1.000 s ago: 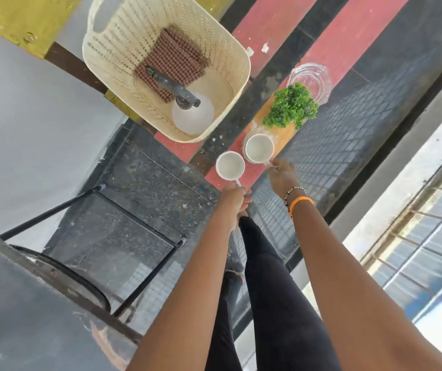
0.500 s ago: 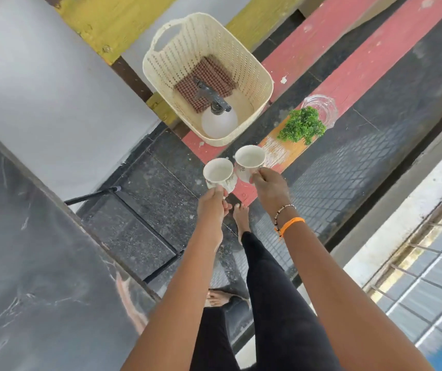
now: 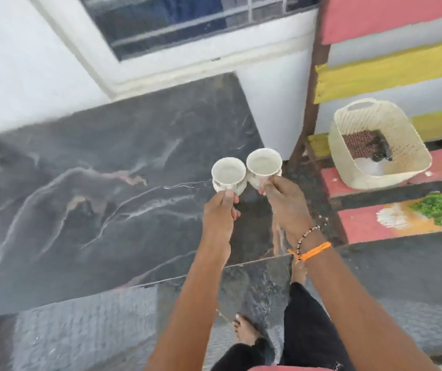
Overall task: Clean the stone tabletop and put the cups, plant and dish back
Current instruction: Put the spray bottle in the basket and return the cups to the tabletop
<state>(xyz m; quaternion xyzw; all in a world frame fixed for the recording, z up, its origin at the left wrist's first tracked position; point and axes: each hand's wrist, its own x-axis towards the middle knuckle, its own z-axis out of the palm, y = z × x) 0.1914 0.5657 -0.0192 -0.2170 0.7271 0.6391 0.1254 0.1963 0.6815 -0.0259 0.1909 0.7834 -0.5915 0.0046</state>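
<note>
I hold two white cups side by side over the right end of the dark veined stone tabletop (image 3: 86, 188). My left hand (image 3: 218, 212) grips the left cup (image 3: 228, 174) by its handle. My right hand (image 3: 287, 204) grips the right cup (image 3: 262, 164) the same way. Both cups are upright, look empty and are almost touching. The green plant (image 3: 439, 207) lies far right on the red and orange bench slat (image 3: 362, 226). The dish is not in view.
A cream plastic basket (image 3: 402, 167) on the bench holds a checked cloth (image 3: 356, 143) and a spray bottle (image 3: 372, 162). A white wall (image 3: 21, 62) and window (image 3: 177, 20) stand behind the table. A brown post (image 3: 311, 103) rises between table and bench. My bare feet stand on wet floor.
I have turned left from the bench toward the table. Both cups have travelled with my hands from above the bench to above the tabletop's right end.
</note>
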